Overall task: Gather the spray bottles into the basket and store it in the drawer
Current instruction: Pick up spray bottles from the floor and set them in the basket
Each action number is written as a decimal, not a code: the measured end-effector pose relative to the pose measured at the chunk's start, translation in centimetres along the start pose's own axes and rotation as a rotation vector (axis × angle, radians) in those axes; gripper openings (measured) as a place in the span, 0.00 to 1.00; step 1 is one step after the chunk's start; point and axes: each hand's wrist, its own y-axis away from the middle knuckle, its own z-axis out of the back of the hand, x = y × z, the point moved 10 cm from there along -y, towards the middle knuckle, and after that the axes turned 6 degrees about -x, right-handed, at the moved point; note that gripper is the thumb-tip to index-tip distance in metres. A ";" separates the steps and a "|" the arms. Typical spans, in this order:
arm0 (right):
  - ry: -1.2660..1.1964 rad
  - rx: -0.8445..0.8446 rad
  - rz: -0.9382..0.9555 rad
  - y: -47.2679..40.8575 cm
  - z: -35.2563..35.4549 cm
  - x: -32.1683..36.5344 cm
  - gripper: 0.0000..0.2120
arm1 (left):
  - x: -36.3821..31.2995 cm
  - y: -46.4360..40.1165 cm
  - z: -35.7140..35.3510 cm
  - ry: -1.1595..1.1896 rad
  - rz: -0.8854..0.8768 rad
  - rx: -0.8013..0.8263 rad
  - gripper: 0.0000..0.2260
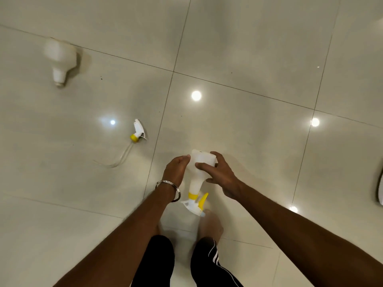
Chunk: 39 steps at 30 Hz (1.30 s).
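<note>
Both hands hold a white spray bottle with a yellow collar and yellow trigger, its nozzle end pointing back toward my feet. My left hand grips its left side and my right hand wraps its base from the right. A loose spray head with a yellow collar and a clear dip tube lies on the floor to the left. Farther away at upper left lies a white bottle body without a head, its open neck toward me. No basket is in view.
The floor is glossy pale tile with bright light reflections. My bare feet and black trouser legs are at the bottom centre. A pale object is cut off by the right edge.
</note>
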 end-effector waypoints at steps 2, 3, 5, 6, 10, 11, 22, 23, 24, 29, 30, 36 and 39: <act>0.011 0.061 -0.035 1.5 -1.1 0.8 0.35 | -0.1 1.2 1.2 0.032 0.061 0.060 0.04; 0.020 0.093 -0.047 2.4 -1.7 1.4 0.34 | -0.2 1.8 1.9 0.040 0.085 0.092 0.05; 0.050 0.151 -0.062 4.1 -2.7 2.6 0.30 | -0.8 3.3 3.2 0.042 0.109 0.139 0.09; 0.076 0.175 -0.067 4.9 -3.2 3.1 0.28 | -1.2 3.9 3.9 0.039 0.119 0.154 0.10; 0.284 0.258 -0.024 8.6 -5.4 6.4 0.26 | -2.1 6.8 6.7 0.007 0.155 0.216 0.17; 0.344 0.275 -0.005 9.4 -5.9 7.2 0.26 | -2.0 7.4 7.2 0.017 0.167 0.222 0.20; 0.677 0.552 -0.036 19.2 -11.9 11.3 0.26 | 1.5 14.4 13.1 0.415 0.308 0.276 0.28; 0.648 0.582 -0.037 19.8 -12.2 11.5 0.26 | 1.8 15.0 13.8 0.476 0.324 0.278 0.28; 0.620 0.606 -0.030 20.5 -12.6 11.7 0.26 | 2.1 15.6 14.6 0.542 0.338 0.274 0.28; 0.404 0.627 0.031 23.0 -14.5 11.6 0.23 | 2.3 18.5 16.5 0.906 0.369 0.331 0.32; 0.373 0.621 0.070 23.7 -15.1 11.9 0.22 | 2.1 19.3 16.9 0.983 0.366 0.336 0.32; 0.322 0.645 0.135 27.6 -19.5 13.1 0.20 | 2.2 22.8 19.4 1.153 0.357 0.246 0.32; 0.391 0.689 0.160 29.3 -22.2 14.1 0.18 | 3.1 23.7 23.1 1.105 0.288 0.026 0.26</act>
